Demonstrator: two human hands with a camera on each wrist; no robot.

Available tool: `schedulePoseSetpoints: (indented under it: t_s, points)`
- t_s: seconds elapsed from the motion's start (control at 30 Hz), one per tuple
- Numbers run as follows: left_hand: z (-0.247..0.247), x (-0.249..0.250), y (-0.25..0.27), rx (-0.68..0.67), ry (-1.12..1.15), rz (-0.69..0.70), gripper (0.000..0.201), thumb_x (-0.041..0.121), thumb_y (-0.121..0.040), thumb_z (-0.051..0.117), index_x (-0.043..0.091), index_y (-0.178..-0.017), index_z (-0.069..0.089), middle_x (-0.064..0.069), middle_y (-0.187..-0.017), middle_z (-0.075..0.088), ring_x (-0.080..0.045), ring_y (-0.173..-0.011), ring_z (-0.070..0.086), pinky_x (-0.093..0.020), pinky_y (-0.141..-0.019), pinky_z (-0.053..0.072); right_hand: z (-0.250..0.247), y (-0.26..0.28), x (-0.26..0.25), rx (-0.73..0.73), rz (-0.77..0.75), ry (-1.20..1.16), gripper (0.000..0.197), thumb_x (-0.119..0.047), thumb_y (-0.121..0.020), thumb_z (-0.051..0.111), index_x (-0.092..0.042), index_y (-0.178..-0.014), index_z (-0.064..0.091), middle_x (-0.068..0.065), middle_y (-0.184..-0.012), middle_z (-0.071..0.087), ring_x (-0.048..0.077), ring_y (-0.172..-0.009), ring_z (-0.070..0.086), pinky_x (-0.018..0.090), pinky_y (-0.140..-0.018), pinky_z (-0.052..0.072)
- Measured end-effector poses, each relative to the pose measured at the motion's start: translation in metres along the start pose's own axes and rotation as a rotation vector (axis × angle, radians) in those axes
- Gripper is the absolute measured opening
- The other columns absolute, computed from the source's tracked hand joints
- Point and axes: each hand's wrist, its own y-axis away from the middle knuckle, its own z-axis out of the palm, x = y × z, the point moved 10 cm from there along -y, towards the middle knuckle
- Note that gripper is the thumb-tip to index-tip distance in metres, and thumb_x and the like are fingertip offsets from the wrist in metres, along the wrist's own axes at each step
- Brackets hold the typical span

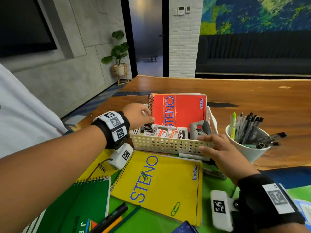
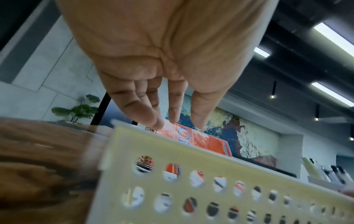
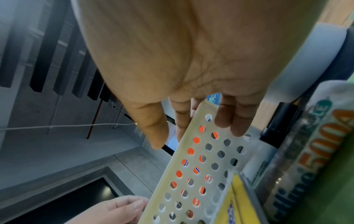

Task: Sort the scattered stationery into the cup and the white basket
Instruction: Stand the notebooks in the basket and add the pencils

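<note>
The white perforated basket (image 1: pixel 168 145) stands mid-table, holding a red STENO notebook (image 1: pixel 178 110) that leans upright, staple boxes (image 1: pixel 166 133) and a grey stapler (image 1: pixel 200 130). My left hand (image 1: pixel 149 115) is at the basket's left end, with straight fingertips (image 2: pixel 159 122) touching the red notebook (image 2: pixel 206 142) near its spiral. My right hand (image 1: pixel 202 143) rests on the basket's near right wall (image 3: pixel 210 154), with straight fingers (image 3: pixel 229 121) on its outer face and the thumb over the rim. The white cup (image 1: pixel 249 152) full of pens (image 1: pixel 249 126) stands right of the basket.
A yellow STENO notebook (image 1: pixel 161 184) with a green paper clip (image 1: pixel 175 209) lies in front of the basket. A green spiral notebook (image 1: pixel 87 202) and loose pens (image 1: pixel 111 217) are at the near left. A white marker (image 1: pixel 190 156) lies along the basket's front.
</note>
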Motion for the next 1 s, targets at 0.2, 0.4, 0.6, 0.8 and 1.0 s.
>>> schedulePoseSetpoints:
  t_s: [0.2,0.4,0.6,0.8,1.0]
  points:
    - [-0.019,-0.036,0.019,-0.051,-0.172,-0.065,0.017,0.033,-0.082,0.074,0.016,-0.079,0.073,0.0,-0.077,0.074,-0.015,-0.067,0.065,-0.026,-0.057,0.048,-0.001,-0.002,0.002,0.012,-0.009,-0.052,0.019,-0.023,-0.093,0.069,-0.031,-0.11,0.071,-0.003,-0.116,0.049,0.012,-0.106,0.061,0.023,-0.088,0.05]
    - [0.021,-0.086,0.08,-0.582,-0.247,-0.189,0.029,0.036,-0.074,0.085,0.023,-0.096,0.071,-0.008,-0.094,0.075,-0.012,-0.069,0.067,-0.024,-0.058,0.053,-0.001,-0.004,0.004,0.017,-0.001,-0.074,0.018,-0.022,-0.093,0.069,-0.028,-0.11,0.072,-0.001,-0.117,0.05,0.015,-0.105,0.064,0.02,-0.08,0.05]
    - [0.039,-0.082,0.098,-0.465,-0.477,-0.055,0.041,0.051,-0.067,0.086,0.035,-0.099,0.067,0.011,-0.09,0.067,-0.008,-0.081,0.064,-0.028,-0.073,0.055,-0.001,-0.005,0.005,0.013,-0.007,-0.058,0.019,-0.023,-0.093,0.069,-0.028,-0.111,0.072,0.0,-0.118,0.051,0.016,-0.106,0.064,0.02,-0.081,0.049]
    - [0.027,-0.052,0.106,-0.42,-0.441,0.031,0.015,0.021,-0.081,0.066,0.031,-0.09,0.071,0.014,-0.078,0.063,-0.006,-0.076,0.064,-0.028,-0.071,0.058,-0.001,-0.004,0.005,0.02,0.0,-0.065,0.019,-0.023,-0.094,0.068,-0.028,-0.112,0.071,-0.001,-0.118,0.051,0.013,-0.106,0.063,0.016,-0.075,0.05]
    - [-0.034,0.002,0.074,-0.072,0.188,0.054,0.018,0.007,-0.085,0.066,0.024,-0.09,0.072,-0.003,-0.073,0.075,-0.018,-0.061,0.071,-0.03,-0.059,0.059,-0.001,-0.003,0.003,0.018,-0.001,-0.052,0.019,-0.023,-0.095,0.067,-0.029,-0.113,0.07,-0.002,-0.117,0.05,0.01,-0.105,0.061,0.016,-0.076,0.047]
